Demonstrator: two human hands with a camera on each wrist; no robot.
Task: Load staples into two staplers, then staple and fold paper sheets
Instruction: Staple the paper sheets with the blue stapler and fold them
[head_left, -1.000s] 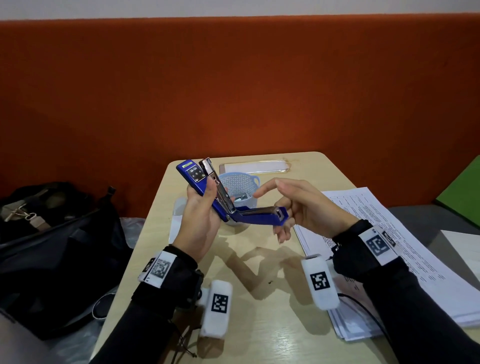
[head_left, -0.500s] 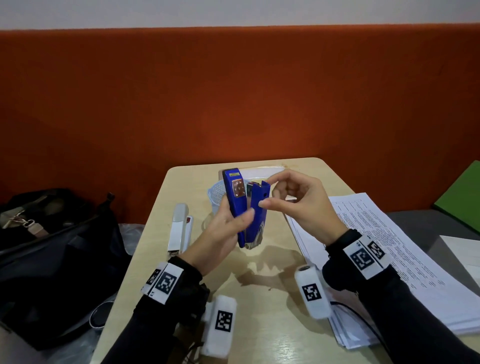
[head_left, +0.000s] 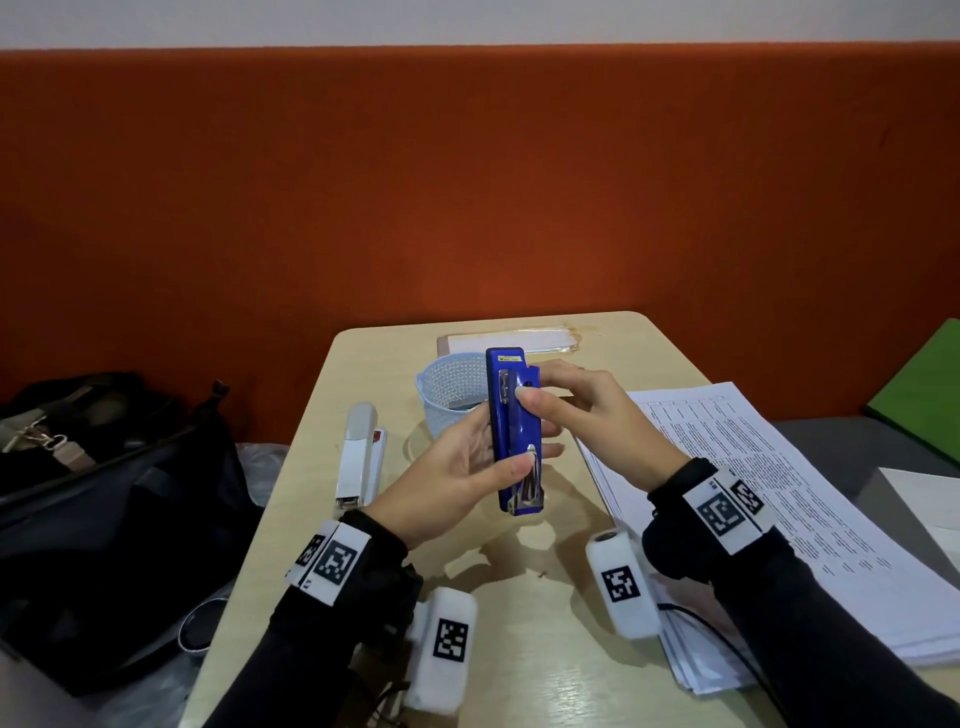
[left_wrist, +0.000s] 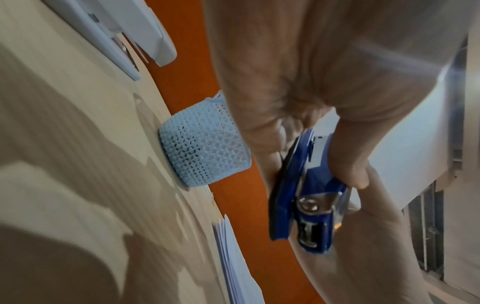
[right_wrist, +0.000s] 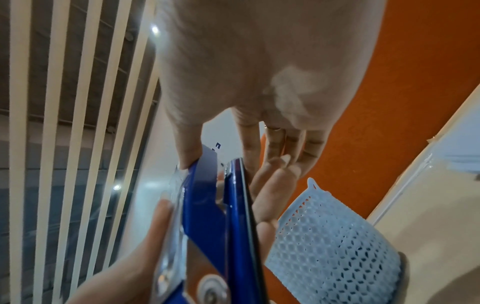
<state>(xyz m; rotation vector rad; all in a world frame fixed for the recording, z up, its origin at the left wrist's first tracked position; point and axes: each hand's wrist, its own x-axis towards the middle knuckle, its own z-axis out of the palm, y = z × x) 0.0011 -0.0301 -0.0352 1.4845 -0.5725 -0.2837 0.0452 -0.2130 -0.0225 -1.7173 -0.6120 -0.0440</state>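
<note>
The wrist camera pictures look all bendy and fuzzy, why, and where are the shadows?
Left wrist view: the wide lens curves the table edge, and the left hand close to the lens is blurred. Right wrist view: the right hand is soft too. Head view: sharper, with hand shadows on the table under the blue stapler.

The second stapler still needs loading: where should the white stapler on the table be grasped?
Grip the white stapler across its narrow middle, from above. It lies flat and lengthwise on the table, both long sides free, left of the basket.
</note>
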